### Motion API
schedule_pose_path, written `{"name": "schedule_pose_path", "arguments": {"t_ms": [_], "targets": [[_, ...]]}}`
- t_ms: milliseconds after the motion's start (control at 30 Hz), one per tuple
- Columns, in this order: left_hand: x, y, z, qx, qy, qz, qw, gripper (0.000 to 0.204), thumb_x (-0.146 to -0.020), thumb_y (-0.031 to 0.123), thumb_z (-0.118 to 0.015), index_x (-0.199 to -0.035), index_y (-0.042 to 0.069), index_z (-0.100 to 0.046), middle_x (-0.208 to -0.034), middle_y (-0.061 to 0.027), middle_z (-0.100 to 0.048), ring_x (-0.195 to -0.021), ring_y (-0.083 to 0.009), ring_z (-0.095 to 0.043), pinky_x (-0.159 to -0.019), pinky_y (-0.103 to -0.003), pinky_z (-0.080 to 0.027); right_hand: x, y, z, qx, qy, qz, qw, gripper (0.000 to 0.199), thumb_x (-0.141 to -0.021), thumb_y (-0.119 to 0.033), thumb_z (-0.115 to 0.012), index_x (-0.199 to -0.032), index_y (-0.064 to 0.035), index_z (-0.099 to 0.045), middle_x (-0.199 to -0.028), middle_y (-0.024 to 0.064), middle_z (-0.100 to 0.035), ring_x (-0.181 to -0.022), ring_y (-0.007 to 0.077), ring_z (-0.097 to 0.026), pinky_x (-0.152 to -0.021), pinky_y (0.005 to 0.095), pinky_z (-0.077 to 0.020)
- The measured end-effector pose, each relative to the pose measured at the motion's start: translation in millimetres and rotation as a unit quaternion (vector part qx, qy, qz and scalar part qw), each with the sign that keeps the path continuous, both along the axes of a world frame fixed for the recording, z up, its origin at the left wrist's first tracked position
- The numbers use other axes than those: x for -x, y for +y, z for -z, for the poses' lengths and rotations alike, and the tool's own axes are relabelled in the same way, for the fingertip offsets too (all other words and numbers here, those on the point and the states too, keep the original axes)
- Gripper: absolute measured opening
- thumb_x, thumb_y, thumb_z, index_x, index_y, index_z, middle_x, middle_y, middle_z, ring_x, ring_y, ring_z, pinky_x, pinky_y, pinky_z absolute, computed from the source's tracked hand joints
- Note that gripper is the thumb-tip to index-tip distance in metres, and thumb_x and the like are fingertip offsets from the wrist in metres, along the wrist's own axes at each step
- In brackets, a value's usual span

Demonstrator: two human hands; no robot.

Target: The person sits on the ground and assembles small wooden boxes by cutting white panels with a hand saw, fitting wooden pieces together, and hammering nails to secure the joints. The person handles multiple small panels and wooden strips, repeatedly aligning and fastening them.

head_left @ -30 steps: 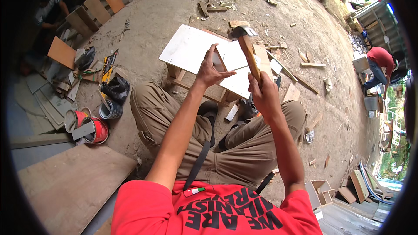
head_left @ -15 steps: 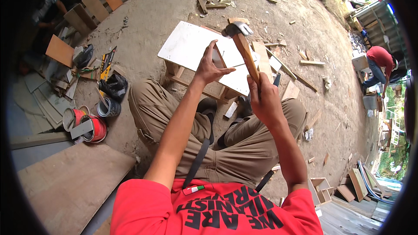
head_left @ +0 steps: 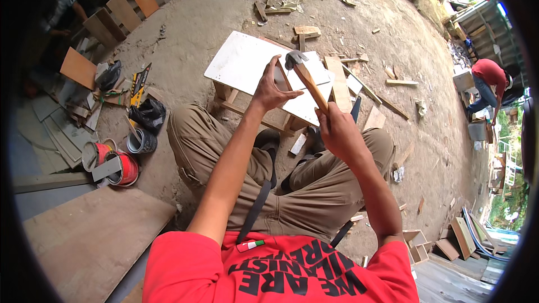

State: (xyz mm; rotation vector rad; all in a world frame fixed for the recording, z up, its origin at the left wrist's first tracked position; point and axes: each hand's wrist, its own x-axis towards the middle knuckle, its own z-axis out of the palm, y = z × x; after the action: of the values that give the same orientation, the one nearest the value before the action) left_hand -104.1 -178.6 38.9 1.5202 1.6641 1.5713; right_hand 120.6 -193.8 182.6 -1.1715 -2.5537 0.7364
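Note:
In front of my knees stands a low wooden bench with a white top [head_left: 238, 59]. My left hand [head_left: 270, 87] grips a small white-faced board with a brown edge [head_left: 284, 76] on that top, fingers at its far end and thumb at the near end. My right hand [head_left: 340, 130] is wrapped round the wooden handle of a claw hammer [head_left: 310, 86]. The hammer's metal head is at the board, just right of my left fingertips. It largely hides a thin nail there. Another white panel piece lies on the bench's right side.
Wood offcuts [head_left: 338, 81] lie right of the bench and across the dirt floor. At left are red paint cans [head_left: 124, 169], a dark bucket [head_left: 142, 141], a handsaw [head_left: 138, 85] and a large board [head_left: 95, 235]. A person in red [head_left: 489, 78] bends at far right; another is at upper left.
The hammer has come down and left, its head now at the small board instead of raised above it. My right hand lowered slightly with it. My left hand has stayed nearly in place.

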Motion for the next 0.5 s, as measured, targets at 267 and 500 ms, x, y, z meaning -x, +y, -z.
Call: {"name": "schedule_pose_path", "arguments": {"t_ms": [267, 500], "targets": [[-0.6, 1.2, 1.8, 0.008, 0.004, -0.016, 1.000, 0.127, -0.055, 0.050, -0.094, -0.150, 0.000, -0.025, -0.147, -0.0246, -0.040, -0.139, -0.0367, -0.040, -0.116, -0.043, -0.037, 16.4, -1.8, -35.4, 0.031, 0.075, 0.050, 0.995, 0.026, -0.100, -0.018, -0.054, -0.092, 0.0063, -0.051, -0.070, 0.0308, -0.061, -0.068, 0.0506, -0.062, -0.062, 0.0534, -0.0467], [-1.4, -4.3, -2.1, 0.004, -0.015, -0.015, 1.000, 0.120, -0.058, 0.035, -0.096, -0.149, -0.004, -0.027, -0.146, -0.0231, -0.040, -0.138, -0.0318, -0.039, -0.115, -0.039, -0.034, 12.8, 2.1, -51.8, 0.083, 0.004, 0.069, 0.994, 0.032, -0.102, -0.026, -0.051, -0.096, 0.0053, -0.054, -0.078, 0.0331, -0.062, -0.078, 0.0519, -0.061, -0.070, 0.0549, -0.0469]]}}
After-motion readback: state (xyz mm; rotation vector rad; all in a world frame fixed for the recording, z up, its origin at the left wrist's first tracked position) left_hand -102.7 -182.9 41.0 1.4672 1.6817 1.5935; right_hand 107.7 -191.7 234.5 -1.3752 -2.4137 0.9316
